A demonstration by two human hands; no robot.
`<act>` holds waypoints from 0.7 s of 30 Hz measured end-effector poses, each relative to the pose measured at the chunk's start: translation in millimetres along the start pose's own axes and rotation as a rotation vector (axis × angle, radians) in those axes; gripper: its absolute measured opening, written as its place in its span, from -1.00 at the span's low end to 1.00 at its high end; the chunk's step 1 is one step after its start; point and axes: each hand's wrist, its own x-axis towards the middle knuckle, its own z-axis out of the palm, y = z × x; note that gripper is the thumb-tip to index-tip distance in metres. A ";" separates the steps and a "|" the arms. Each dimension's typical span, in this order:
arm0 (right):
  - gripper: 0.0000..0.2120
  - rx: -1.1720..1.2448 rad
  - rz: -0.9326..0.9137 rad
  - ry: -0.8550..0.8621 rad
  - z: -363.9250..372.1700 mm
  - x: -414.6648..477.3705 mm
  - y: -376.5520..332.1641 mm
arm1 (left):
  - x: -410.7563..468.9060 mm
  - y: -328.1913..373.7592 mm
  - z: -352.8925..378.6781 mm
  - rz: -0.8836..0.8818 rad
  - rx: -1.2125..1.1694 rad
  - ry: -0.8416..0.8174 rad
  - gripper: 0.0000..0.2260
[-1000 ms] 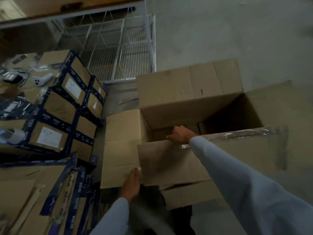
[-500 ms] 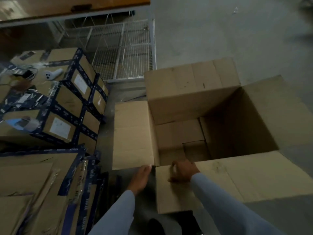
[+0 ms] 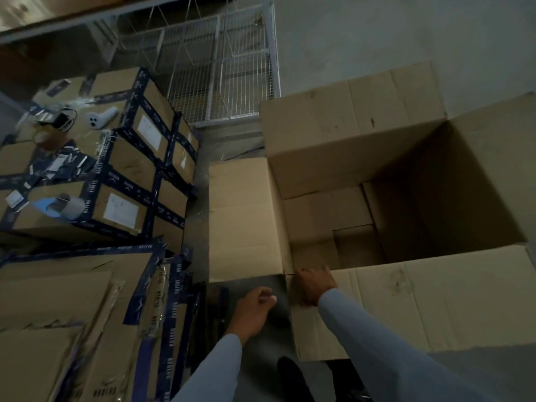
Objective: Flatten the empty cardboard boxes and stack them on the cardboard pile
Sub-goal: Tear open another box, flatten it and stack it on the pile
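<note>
A large open cardboard box [image 3: 391,204] stands on the grey concrete floor [image 3: 377,33], all four top flaps folded outward, its inside empty. The right hand [image 3: 313,285] grips the near flap [image 3: 420,309] at its left corner, fingers curled over the edge. The left hand [image 3: 253,310] hangs loosely curled just beside that corner, holding nothing and touching no cardboard. To the left sit taped, sealed boxes [image 3: 127,175] with blue tape, flattened cardboard [image 3: 58,314] nearer, and a wire cage [image 3: 220,76] beyond
</note>
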 end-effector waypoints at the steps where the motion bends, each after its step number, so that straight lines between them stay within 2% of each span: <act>1: -0.39 0.016 0.007 -0.001 -0.6 3.1 -1.6 | 0.8 4.9 0.6 0.015 0.018 0.001 -0.70; 9: -0.63 -0.053 -0.033 -0.016 15.2 2.2 5.7 | -8.9 27.5 6.9 0.122 0.152 -0.043 -0.73; 12: -0.66 -0.079 -0.053 0.014 4.9 -1.3 10.1 | -10.4 38.8 -3.9 0.218 0.198 0.005 -0.76; 15: -0.60 -0.180 -0.075 0.029 -8.3 -16.2 17.3 | -7.1 43.8 -11.4 0.280 0.299 0.114 -0.76; 18: -0.58 -0.235 -0.047 0.055 -26.4 -50.1 19.7 | -13.3 56.4 -5.6 0.337 0.446 0.073 -0.66; 21: -0.65 -0.289 -0.050 0.151 -69.1 -82.4 23.5 | -16.1 83.6 -6.6 0.542 0.768 0.022 -0.42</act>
